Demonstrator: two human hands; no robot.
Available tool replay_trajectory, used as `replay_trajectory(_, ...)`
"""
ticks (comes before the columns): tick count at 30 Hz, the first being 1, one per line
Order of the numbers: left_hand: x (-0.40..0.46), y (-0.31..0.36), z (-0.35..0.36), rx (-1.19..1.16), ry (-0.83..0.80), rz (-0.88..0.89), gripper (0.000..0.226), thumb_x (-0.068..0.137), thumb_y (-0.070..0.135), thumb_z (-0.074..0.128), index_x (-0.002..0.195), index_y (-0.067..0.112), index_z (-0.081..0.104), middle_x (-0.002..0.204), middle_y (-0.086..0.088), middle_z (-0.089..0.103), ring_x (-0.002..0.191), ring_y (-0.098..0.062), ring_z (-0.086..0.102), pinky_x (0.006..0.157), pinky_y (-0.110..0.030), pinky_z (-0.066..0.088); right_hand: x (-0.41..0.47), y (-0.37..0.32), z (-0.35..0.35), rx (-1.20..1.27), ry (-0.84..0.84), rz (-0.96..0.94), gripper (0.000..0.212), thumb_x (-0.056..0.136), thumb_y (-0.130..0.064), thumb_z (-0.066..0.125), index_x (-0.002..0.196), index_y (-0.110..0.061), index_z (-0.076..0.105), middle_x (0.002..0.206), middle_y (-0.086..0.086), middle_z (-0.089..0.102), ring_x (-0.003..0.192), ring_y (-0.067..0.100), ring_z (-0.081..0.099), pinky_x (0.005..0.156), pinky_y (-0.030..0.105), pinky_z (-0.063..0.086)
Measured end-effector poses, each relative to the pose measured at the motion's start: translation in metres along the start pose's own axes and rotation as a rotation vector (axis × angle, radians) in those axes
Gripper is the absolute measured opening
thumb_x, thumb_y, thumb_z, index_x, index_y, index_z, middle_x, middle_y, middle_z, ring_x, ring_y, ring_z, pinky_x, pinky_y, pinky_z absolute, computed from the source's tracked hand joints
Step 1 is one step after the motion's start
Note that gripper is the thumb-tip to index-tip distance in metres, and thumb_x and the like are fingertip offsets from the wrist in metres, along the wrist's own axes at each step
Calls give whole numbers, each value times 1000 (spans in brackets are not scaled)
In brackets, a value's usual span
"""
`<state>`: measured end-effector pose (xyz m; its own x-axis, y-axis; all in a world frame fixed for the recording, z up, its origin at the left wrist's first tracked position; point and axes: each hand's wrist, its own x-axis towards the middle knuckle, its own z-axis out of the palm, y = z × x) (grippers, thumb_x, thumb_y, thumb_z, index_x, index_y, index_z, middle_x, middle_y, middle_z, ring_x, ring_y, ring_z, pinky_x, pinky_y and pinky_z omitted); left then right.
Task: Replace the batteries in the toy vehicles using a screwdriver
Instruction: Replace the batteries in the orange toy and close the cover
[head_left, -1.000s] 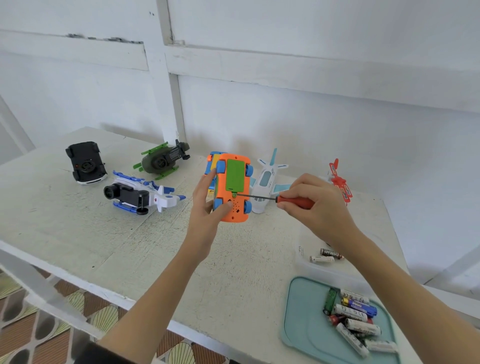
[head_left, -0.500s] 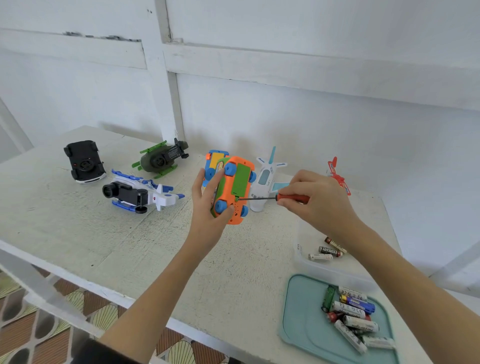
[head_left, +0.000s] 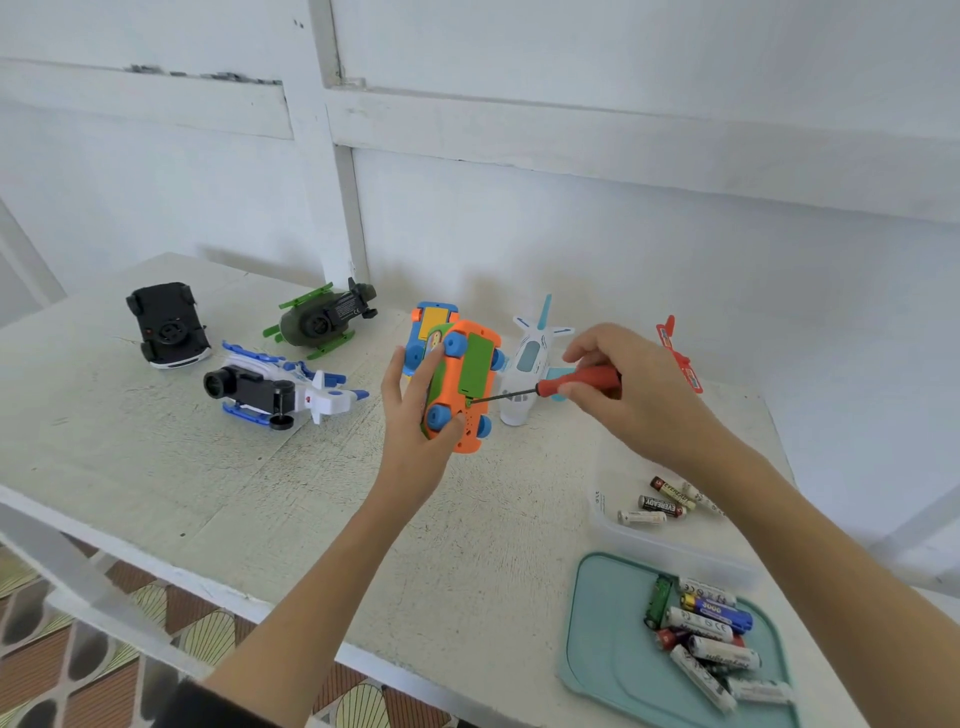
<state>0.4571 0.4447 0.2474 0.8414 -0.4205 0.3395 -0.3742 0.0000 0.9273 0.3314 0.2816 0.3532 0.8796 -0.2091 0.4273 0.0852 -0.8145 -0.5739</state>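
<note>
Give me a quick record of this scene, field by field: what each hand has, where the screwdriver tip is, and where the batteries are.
left hand: grips the orange toy car, underside turned toward the right hand
right hand: pinches the red-handled screwdriver
screwdriver tip: at the lower edge of the car's green battery cover
cover state: on the car
loose batteries: heaped on the teal lid
other batteries: in the clear tub
other toys: a white plane on the table behind the car
</note>
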Motion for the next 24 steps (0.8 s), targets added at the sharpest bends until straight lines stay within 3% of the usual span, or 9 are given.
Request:
replay_trajectory(2, 0, 0, 1, 12, 1, 14, 75, 88, -10, 55, 131, 49, 35, 156, 7, 7, 125, 12, 34, 82, -6, 47, 1, 0, 3, -29, 15, 25, 12, 89, -17, 60, 96, -9, 55, 61, -19, 53, 62, 6, 56, 59, 15, 39)
replay_trajectory(4, -1, -1, 2, 15, -2, 33, 74, 87, -6, 56, 130, 50, 36, 152, 11, 9, 128, 10, 33, 86, -10, 46, 2, 1, 7, -37, 9, 47, 10, 94, -24, 51, 98, -15, 49, 56, -21, 49, 59, 1, 55, 56, 14, 38)
replay_trajectory(9, -1, -2, 3, 23, 2, 18, 78, 87, -12, 55, 128, 52, 36, 155, 8, 8, 135, -7, 29, 84, -6, 46, -1, -2, 10, 101, -22, 47, 23, 92, -2, 50, 102, -16, 35, 88, 3, 50, 63, -16, 53, 55, 8, 40)
replay_trajectory(14, -1, 0, 4, 16, 6, 4, 77, 87, -12, 54, 129, 50, 36, 155, 7, 8, 128, 1, 33, 81, -3, 46, 2, -3, 13, -95, -1, 70, 15, 95, -29, 47, 100, -18, 38, 51, -36, 50, 55, 1, 47, 51, 17, 29)
replay_trajectory(16, 0, 0, 3, 20, 18, 2, 76, 88, -12, 54, 129, 50, 36, 155, 6, 9, 128, -1, 33, 82, -4, 46, 2, 1, 14, -51, 16, 80, 19, 93, -32, 50, 101, -20, 36, 57, -20, 53, 57, -1, 48, 52, 15, 31)
replay_trajectory(18, 0, -1, 2, 15, 26, -1, 77, 88, -12, 54, 129, 51, 36, 156, 5, 9, 131, -1, 34, 85, -9, 47, 0, 0, 15, 63, 28, 79, 24, 91, -16, 55, 100, -19, 33, 75, -12, 49, 58, -6, 52, 52, 13, 36)
replay_trajectory(20, 0, 0, 2, 13, 26, -6, 77, 88, -11, 54, 128, 52, 36, 156, 5, 8, 136, -8, 32, 88, -14, 48, 0, 1, 16, 75, 37, 54, 21, 91, -6, 54, 96, -14, 35, 72, -11, 48, 61, -14, 53, 53, 11, 38)
replay_trajectory(22, -1, 1, 3, 1, 22, -10, 77, 88, -11, 54, 127, 52, 36, 155, 7, 9, 133, -2, 33, 84, -9, 48, 1, -2, 15, -4, 34, 68, 14, 94, -15, 52, 88, -11, 40, 52, -18, 52, 63, -20, 52, 53, 10, 36)
replay_trajectory(24, -1, 2, 3, -13, 32, -18, 77, 87, -12, 54, 129, 50, 36, 151, 10, 10, 122, 20, 33, 80, -3, 46, 3, 0, 15, -121, -20, 100, 21, 95, -30, 48, 86, -13, 40, 48, -31, 52, 57, -19, 47, 50, 16, 30)
